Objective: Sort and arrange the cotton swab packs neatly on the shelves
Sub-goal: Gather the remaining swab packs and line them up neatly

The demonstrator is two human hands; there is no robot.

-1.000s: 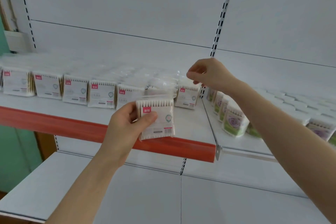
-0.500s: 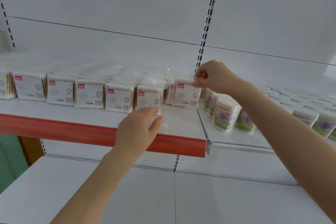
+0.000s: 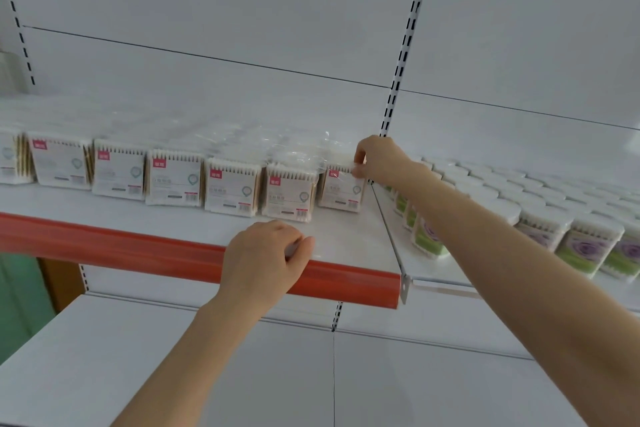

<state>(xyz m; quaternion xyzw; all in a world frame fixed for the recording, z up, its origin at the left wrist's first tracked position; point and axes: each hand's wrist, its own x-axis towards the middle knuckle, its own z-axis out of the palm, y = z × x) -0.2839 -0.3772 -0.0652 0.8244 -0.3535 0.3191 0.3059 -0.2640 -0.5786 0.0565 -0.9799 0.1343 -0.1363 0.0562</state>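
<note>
Right hand (image 3: 379, 159): reached up and forward to the shelf's right rear area, arm extended, wrist slightly bent down. The top right corner of the rightmost pack (image 3: 341, 191) is pinched between thumb and fingertips.
Left hand (image 3: 265, 260): held low over the shelf's front edge, back of hand toward the camera, fingers loosely curled. Nothing is seen held in it; a pale blur between thumb and fingers could not be resolved.
Rightmost pack: stood upright on the shelf (image 3: 346, 239), just beside its right edge, set further back than the pack to its left (image 3: 289, 196).
Row of cotton swab packs (image 3: 176, 180): stood upright, side by side, labels facing front, along the shelf from its left end to its right edge. More packs in clear wrap are stacked behind; detail there is blurred.
Front edge: a red strip (image 3: 138, 250) is fitted along it. A bare band of shelf is left between the strip and the row, widest at the front right corner.
Right edge: butted against the adjoining shelf (image 3: 436, 270), on which round tubs (image 3: 585, 246) with flower labels are packed close.
Above: plain back panel, slotted upright (image 3: 403, 55).
Below: lower shelf (image 3: 207, 374).
</note>
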